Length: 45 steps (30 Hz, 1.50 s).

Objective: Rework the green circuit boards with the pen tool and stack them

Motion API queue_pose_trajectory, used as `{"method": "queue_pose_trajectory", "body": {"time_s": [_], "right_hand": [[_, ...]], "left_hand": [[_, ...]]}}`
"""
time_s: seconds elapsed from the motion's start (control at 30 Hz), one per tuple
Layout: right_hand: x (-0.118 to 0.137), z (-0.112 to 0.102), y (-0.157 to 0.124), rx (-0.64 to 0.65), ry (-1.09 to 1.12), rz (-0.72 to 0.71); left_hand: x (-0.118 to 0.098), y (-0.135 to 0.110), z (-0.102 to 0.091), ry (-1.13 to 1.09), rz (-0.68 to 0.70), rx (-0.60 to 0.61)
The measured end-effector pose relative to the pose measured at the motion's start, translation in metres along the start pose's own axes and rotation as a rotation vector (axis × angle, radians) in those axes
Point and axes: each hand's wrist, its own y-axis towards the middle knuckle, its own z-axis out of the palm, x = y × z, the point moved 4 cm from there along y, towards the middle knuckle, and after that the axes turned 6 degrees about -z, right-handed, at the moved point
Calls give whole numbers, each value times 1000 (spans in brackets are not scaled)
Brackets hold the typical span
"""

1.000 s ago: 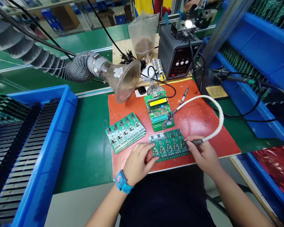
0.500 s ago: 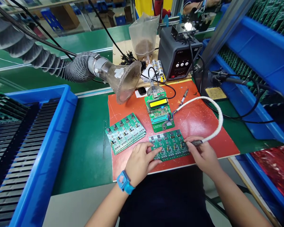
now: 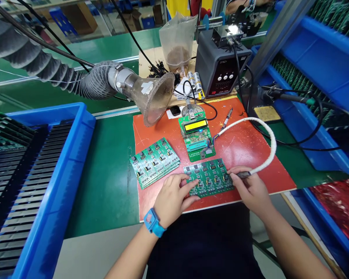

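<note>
Right hand has thumb and fingers closed round the probe at the right end of the board; whether the tip meets a contact is hidden. Left hand, fingers parted, rests across the board's left end. The board lies flat on the mat, close to its near edge.

For good contact, the worker should probably keep the probe steady, press lightly, and let the left hand stop any sliding without leaning on small parts.

Room is tight on two sides: the tester sits just beyond the board's far edge, and the stack just beside it to the left. Bare mat opens to the right, inside the loop of the cable, whose slack is best left free. Farther left, a strip of surface separates the mat from the bin.
</note>
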Motion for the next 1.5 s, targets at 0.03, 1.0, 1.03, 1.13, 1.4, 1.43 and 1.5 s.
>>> {"method": "queue_pose_trajectory", "body": {"time_s": [0.03,1.0,1.03,1.13,1.4,1.43,1.5], "right_hand": [[0,0,0,-2,-3,-2],[7,12,1,25,157,169],[7,12,1,28,155,174],[7,13,1,34,144,176],[15,14,4,89,-40,73],[15,14,4,85,-63,66],[15,15,5,68,-94,60]], "left_hand": [[0,0,0,6,1,2],[-1,0,-1,37,15,10],[-1,0,-1,36,14,11],[-1,0,-1,30,19,11],[-1,0,-1,25,17,18],[-1,0,-1,26,14,20],[-1,0,-1,30,12,21]]}}
